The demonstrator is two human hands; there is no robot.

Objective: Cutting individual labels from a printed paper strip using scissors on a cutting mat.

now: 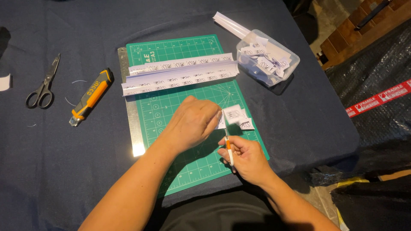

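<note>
Hands are working over a green cutting mat lying on a dark-clothed table. The right hand is gripping a slim orange-and-white craft knife, fingers clenched around its shaft, the blade pointing up toward small printed paper slips sitting on the mat. The left hand is pressing down on what looks like a paper piece at its fingertips, fingers curled and touching the slips' left edge; whether it is pinching anything is hard to tell. Long printed paper strips are lying across the mat's upper part, beside a steel ruler. A clear plastic tub of cut slips is sitting at the upper right; an orange utility knife and scissors are lying well apart at left.
</note>
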